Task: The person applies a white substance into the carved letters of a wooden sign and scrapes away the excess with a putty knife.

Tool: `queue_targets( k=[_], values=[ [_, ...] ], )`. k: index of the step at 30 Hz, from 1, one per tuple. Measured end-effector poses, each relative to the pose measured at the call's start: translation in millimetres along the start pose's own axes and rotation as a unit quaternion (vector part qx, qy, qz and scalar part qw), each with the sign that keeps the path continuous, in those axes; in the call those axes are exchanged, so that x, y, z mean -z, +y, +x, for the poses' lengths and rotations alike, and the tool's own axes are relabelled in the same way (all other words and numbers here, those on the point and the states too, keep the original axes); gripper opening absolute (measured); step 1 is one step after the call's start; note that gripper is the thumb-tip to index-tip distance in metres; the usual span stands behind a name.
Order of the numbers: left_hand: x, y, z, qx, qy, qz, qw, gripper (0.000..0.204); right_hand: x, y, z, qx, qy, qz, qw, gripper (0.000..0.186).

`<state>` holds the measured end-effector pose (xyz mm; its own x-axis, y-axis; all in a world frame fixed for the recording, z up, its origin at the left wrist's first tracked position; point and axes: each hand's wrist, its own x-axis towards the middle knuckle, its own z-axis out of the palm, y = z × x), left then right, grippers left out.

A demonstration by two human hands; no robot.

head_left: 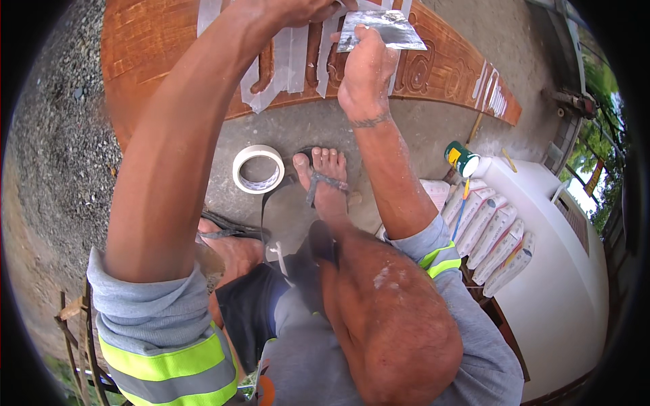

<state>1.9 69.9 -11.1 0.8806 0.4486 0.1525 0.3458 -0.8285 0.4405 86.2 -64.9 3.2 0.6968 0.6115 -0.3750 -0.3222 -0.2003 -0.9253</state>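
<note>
A flat metal scraper blade [383,31] is gripped in my right hand [369,66], its bright face over the wooden board. My left hand [306,9] is at the top edge, close to the blade's upper left corner. Its fingers are bent together and partly cut off, so what they pinch is unclear. Beneath both hands lies a long, brown, tapering wooden board [162,57] with carved grooves. Strips of whitish masking tape [292,61] cover parts of it, their ends hanging past the near edge.
A roll of masking tape [238,170] rests on the concrete beside my sandalled foot [325,177]. To the right stand a green can [461,157], stacked white sacks [493,233] and a white wall [562,298]. Gravel [54,142] spreads along the left.
</note>
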Motion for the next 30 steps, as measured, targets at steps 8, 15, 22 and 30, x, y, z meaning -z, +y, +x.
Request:
queue_targets(
  k=[8,15,22,30],
  values=[
    [0,0,0,-0.001,0.002,0.003,1.0,0.019,2,-2,-3,-0.002,-0.013,-0.017,1.0,0.025],
    [3,2,3,0.006,-0.01,0.004,1.0,0.019,12,11,3,-0.023,-0.012,-0.081,0.996,0.03],
    [6,2,3,-0.005,-0.021,0.002,1.0,0.019,20,10,4,0.054,-0.035,-0.169,0.983,0.036],
    [10,0,3,-0.006,-0.047,0.001,0.999,0.023,19,6,-3,0.062,-0.033,-0.175,0.982,0.035]
  ],
)
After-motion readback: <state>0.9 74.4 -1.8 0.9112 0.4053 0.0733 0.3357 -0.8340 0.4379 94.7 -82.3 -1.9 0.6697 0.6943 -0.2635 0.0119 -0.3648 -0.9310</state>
